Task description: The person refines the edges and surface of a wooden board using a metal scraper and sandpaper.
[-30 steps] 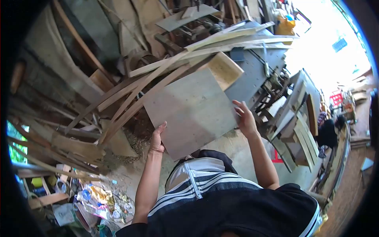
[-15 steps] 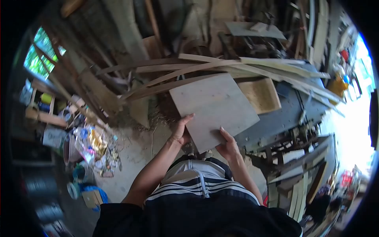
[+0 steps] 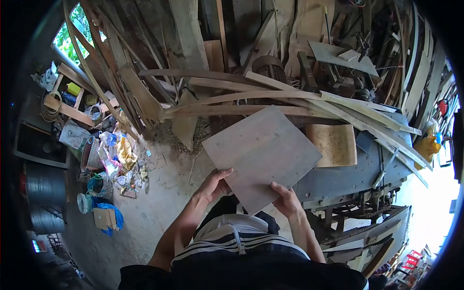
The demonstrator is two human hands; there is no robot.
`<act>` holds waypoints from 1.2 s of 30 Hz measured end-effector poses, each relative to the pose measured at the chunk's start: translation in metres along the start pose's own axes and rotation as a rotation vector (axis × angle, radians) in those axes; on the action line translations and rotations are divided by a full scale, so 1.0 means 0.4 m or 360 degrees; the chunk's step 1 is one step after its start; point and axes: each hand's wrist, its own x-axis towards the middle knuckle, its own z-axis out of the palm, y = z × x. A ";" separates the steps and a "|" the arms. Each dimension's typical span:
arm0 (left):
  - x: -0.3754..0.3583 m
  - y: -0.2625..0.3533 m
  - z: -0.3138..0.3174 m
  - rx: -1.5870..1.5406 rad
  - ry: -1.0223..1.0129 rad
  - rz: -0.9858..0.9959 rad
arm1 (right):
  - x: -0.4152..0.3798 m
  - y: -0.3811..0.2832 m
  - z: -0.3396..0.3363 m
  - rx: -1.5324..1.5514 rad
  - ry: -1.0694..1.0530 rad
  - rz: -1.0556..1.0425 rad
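A flat, greyish square wooden board (image 3: 263,154) is held up in front of my waist, one corner pointing toward me. My left hand (image 3: 211,186) grips its left edge, thumb on top and fingers underneath. On the right lower edge, my right hand (image 3: 288,202) holds it the same way, thumb on the upper face. The fingers beneath the board are mostly hidden. Just beyond the board's right corner, a curved wooden piece (image 3: 331,145) with sawdust on it lies on the grey metal machine table (image 3: 328,183).
Long curved wooden strips (image 3: 232,99) lie across the machine table and beyond its left side. Planks (image 3: 183,34) lean on the back wall. Bags and litter (image 3: 121,159) lie on the floor at left, near dark drums (image 3: 46,186). Machine gears (image 3: 372,210) show below the table.
The view has shifted, so the surroundings sit lower and further right. The board has turned slightly in my hands' grip, and both hands still hold it.
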 end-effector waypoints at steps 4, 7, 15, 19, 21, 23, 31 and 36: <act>-0.014 0.030 0.007 -0.0015 -0.0093 0.0070 | 0.016 -0.004 -0.001 -0.0064 0.0047 -0.0013; 0.016 0.076 0.003 -0.0074 -0.0185 0.0117 | 0.015 -0.022 0.030 -0.0100 0.0129 -0.0078; 0.157 0.295 -0.037 0.0132 -0.0323 0.0441 | 0.161 -0.170 0.098 -0.0015 0.0095 -0.0652; 0.213 0.306 -0.145 0.0965 -0.0148 0.0632 | 0.244 -0.320 0.196 0.0098 0.0071 -0.0917; 0.219 0.305 -0.192 0.1052 -0.0161 0.0573 | 0.316 -0.427 0.152 0.0106 0.0041 -0.0881; 0.221 0.296 -0.237 0.1331 -0.0100 0.0584 | 0.397 -0.521 0.141 0.0121 0.0010 -0.0843; 0.232 0.307 -0.401 0.2453 0.0290 0.0442 | 0.859 -0.933 -0.019 0.0182 -0.0096 -0.0760; 0.220 0.229 -0.519 0.2236 0.0467 -0.0075 | 1.132 -1.095 -0.146 0.0274 0.0082 -0.0935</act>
